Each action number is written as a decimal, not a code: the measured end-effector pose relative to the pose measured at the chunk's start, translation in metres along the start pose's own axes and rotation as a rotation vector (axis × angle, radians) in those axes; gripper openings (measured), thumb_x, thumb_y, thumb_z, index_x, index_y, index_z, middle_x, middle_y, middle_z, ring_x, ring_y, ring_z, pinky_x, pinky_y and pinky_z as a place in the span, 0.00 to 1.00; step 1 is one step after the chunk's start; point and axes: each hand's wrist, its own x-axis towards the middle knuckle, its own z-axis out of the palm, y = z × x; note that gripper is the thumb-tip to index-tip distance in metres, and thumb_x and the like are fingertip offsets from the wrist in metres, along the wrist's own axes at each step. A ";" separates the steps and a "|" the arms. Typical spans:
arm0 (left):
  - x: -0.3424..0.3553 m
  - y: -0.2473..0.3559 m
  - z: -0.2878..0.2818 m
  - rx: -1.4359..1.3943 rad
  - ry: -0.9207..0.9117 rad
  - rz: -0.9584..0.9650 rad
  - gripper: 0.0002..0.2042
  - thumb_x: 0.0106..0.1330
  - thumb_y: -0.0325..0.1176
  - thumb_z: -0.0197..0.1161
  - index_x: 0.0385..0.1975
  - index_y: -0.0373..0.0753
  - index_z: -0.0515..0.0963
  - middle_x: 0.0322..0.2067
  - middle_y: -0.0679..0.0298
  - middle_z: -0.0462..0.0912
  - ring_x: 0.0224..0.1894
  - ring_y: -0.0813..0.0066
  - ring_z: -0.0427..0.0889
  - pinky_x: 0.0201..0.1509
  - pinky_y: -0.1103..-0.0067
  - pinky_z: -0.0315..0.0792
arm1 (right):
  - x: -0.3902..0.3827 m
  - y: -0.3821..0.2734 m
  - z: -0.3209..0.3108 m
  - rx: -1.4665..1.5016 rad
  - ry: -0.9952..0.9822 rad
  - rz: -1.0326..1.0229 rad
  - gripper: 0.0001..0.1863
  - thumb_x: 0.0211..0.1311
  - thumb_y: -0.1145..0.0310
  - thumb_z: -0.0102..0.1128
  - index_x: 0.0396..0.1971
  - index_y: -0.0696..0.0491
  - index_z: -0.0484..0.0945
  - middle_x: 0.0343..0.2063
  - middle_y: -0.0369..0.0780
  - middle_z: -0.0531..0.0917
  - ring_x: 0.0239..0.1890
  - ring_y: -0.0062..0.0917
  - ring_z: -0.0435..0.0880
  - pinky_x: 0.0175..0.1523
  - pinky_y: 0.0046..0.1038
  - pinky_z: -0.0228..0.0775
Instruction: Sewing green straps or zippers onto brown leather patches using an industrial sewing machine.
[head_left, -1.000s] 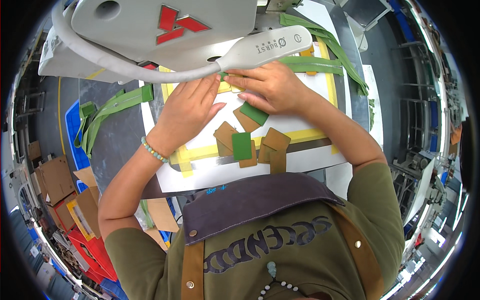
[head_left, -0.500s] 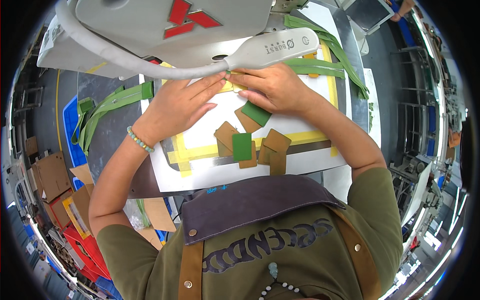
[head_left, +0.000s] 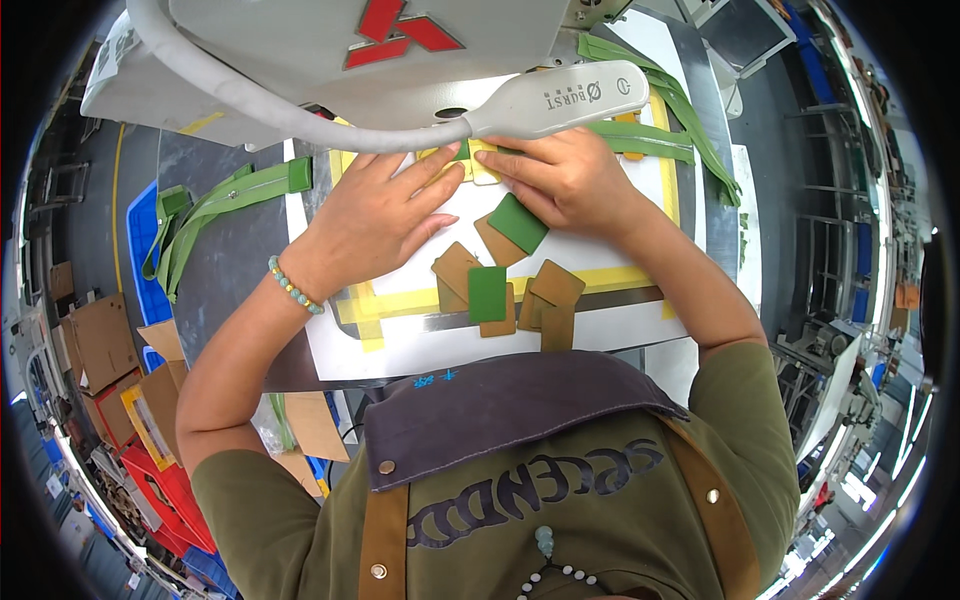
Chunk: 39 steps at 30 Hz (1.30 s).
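Note:
My left hand point(head_left: 375, 215) lies with fingers stretched and slightly spread, its fingertips on a small yellow-edged piece point(head_left: 484, 176) under the lamp head. A bit of green point(head_left: 461, 153) shows between the two hands. From the right, my right hand point(head_left: 565, 180) reaches in with fingers stretched, their tips on the same piece; its thumb is partly hidden. Just below it, a green rectangular patch point(head_left: 519, 224) overlaps a tan one point(head_left: 499, 243). Nearer me, another green patch point(head_left: 487, 294) lies among several tan patches point(head_left: 557, 284).
A grey machine body point(head_left: 270, 60) with a gooseneck lamp point(head_left: 560, 100) overhangs the work area. Green zipper strips lie at left point(head_left: 225, 205) and right point(head_left: 645, 140). Yellow tape point(head_left: 620, 277) borders the white sheet point(head_left: 330, 360). Cardboard boxes point(head_left: 98, 335) and a blue bin point(head_left: 145, 265) stand at left.
My right fingertips have moved slightly apart from my left ones, so more of the green and yellow piece shows. The view has shifted slightly; the loose patches keep their arrangement.

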 end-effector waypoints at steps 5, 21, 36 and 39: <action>0.002 0.004 -0.003 -0.012 0.002 -0.003 0.23 0.68 0.40 0.70 0.59 0.36 0.78 0.69 0.59 0.77 0.66 0.49 0.75 0.66 0.60 0.72 | -0.001 0.000 -0.002 -0.010 -0.004 -0.013 0.17 0.54 0.73 0.71 0.46 0.54 0.89 0.48 0.38 0.88 0.53 0.33 0.85 0.57 0.37 0.78; 0.012 0.001 -0.013 0.008 -0.055 0.004 0.20 0.71 0.39 0.66 0.55 0.32 0.79 0.63 0.54 0.81 0.60 0.55 0.82 0.63 0.64 0.77 | 0.003 -0.003 -0.016 0.006 -0.137 0.040 0.19 0.59 0.70 0.71 0.51 0.54 0.88 0.51 0.38 0.88 0.56 0.32 0.84 0.60 0.37 0.77; 0.017 0.009 -0.020 0.025 -0.123 -0.036 0.21 0.72 0.41 0.66 0.57 0.31 0.79 0.61 0.54 0.82 0.66 0.51 0.78 0.71 0.62 0.72 | 0.011 -0.007 -0.028 -0.036 -0.231 0.004 0.19 0.63 0.69 0.70 0.55 0.53 0.86 0.62 0.36 0.85 0.49 0.32 0.88 0.57 0.36 0.78; 0.016 0.009 -0.018 0.043 -0.103 -0.031 0.21 0.73 0.41 0.65 0.57 0.31 0.79 0.61 0.54 0.82 0.66 0.51 0.78 0.72 0.61 0.70 | 0.010 -0.007 -0.027 -0.062 -0.219 -0.007 0.20 0.63 0.69 0.70 0.55 0.52 0.86 0.62 0.37 0.84 0.53 0.33 0.87 0.59 0.37 0.78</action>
